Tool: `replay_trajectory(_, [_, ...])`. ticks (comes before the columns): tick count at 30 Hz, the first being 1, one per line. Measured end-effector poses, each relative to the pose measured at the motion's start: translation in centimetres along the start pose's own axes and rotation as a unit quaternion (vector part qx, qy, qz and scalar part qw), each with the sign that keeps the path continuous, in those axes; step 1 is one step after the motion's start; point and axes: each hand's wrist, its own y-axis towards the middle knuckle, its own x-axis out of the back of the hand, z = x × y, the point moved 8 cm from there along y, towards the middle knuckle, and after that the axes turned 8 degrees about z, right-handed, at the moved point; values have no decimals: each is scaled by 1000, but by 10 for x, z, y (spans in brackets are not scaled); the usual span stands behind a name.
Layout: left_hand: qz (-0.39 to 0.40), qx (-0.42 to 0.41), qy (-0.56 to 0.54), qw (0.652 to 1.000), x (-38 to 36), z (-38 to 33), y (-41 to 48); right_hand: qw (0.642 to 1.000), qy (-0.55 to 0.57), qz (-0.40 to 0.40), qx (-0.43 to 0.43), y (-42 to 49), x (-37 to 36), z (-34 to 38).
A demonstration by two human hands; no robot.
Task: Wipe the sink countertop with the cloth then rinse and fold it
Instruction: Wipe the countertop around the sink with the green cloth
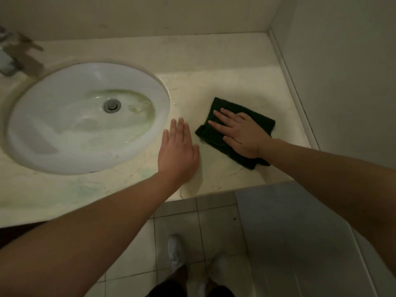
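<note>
A dark green folded cloth lies flat on the cream marble countertop, right of the sink. My right hand presses flat on top of the cloth, fingers spread and pointing left and away. My left hand rests flat on the bare countertop just left of the cloth, fingers together, holding nothing. It lies between the cloth and the rim of the white oval sink basin. Greenish stains show around the metal drain.
A metal faucet stands at the far left behind the basin. Walls close the counter at the back and right. The counter's front edge drops to a tiled floor, where my white shoes show.
</note>
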Motion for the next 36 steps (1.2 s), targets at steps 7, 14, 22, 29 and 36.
replay_trajectory(7, [-10,2,16,1000,-12,2,-11,1000,-6,-7,29,-24,-16,33])
replay_trajectory(14, [-4,-5,6,1000,-12,0,-13,998,42,-23,-46,-62,-23,-31])
replay_trajectory(22, [-12,-5,3,1000,-13,1,-13,933,139,-82,-322,-53,-21,-6])
replay_trajectory(29, [-14,-7,2,1000,-14,0,-13,960,127,-82,-236,-59,-26,54])
replay_trajectory(36, [-9,-5,-4,1000,-14,1,-12,887,158,-90,-424,-86,-31,-14])
